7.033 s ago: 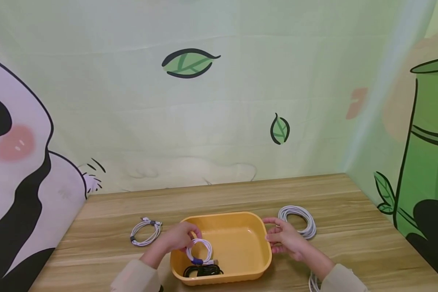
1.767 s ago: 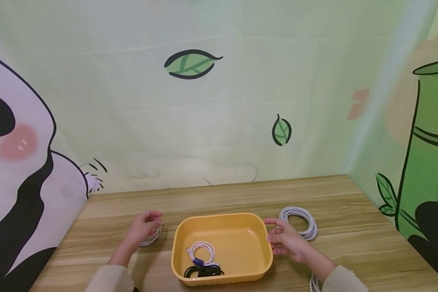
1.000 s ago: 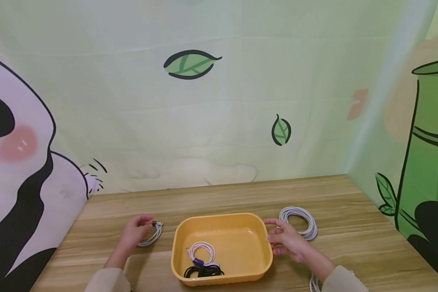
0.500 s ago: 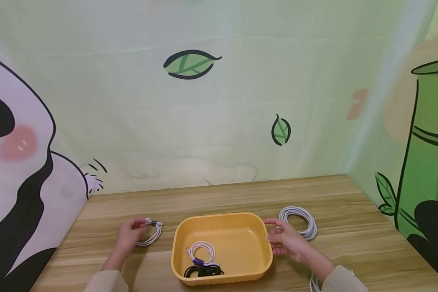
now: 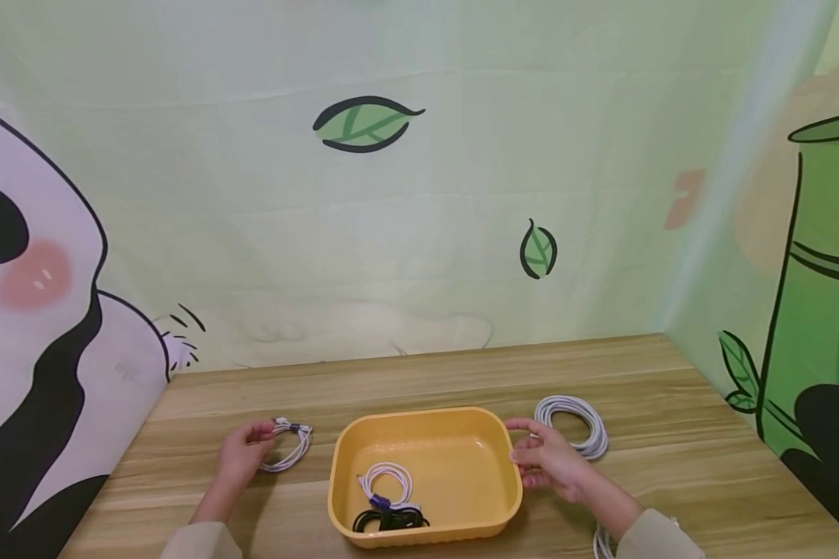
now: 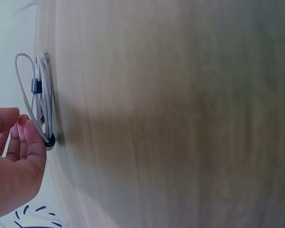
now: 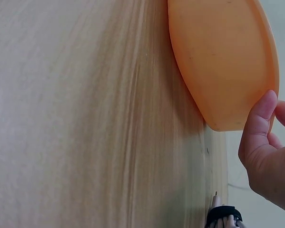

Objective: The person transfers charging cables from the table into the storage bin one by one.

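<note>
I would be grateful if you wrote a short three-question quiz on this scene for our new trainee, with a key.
1. Multiple choice: which hand touches the yellow tray? A) only the left; B) only the right; C) both.
2. True or false: the white coil nearest the left hand lies outside the tray.
3. Count: how many cable bundles lie inside the tray?

Key:
1. B, the right hand.
2. True.
3. Two: a black bundle and a white bundle with a blue tie.
</note>
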Motion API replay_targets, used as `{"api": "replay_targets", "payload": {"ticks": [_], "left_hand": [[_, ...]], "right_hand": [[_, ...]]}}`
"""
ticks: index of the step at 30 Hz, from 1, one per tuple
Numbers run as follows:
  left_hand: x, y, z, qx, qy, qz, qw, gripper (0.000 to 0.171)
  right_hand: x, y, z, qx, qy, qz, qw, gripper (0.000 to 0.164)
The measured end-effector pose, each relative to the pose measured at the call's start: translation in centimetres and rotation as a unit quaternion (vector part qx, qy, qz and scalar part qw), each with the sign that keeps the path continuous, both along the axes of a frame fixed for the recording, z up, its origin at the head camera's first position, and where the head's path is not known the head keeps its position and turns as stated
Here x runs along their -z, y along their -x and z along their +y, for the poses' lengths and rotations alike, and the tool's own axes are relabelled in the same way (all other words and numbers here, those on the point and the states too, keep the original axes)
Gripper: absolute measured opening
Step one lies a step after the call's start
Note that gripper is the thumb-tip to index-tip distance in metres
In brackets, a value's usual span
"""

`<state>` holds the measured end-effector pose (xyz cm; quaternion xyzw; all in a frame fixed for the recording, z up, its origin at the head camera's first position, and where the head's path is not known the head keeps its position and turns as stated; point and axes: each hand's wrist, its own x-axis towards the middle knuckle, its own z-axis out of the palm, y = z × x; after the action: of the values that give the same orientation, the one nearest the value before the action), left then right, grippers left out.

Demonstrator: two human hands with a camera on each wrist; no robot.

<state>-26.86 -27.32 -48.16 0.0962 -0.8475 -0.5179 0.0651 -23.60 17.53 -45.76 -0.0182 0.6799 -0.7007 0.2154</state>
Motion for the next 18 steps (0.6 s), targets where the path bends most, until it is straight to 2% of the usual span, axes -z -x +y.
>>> {"api": "replay_targets", "payload": {"ticks": [11,18], "left_hand": [[0.1,-0.6,-0.7,-0.028,0.043,-0.001,0.9987,0.028],[0.6,-0.7,-1.1,-0.039,0.040,0.003,0.9984,0.029]], "right_hand": [[0.0,0.0,0.0,-0.003,0.006,-0.004,1.000,0.060],[0.1,0.1,0.1,-0.005,0.007,-0.005,1.000,0.060]]}}
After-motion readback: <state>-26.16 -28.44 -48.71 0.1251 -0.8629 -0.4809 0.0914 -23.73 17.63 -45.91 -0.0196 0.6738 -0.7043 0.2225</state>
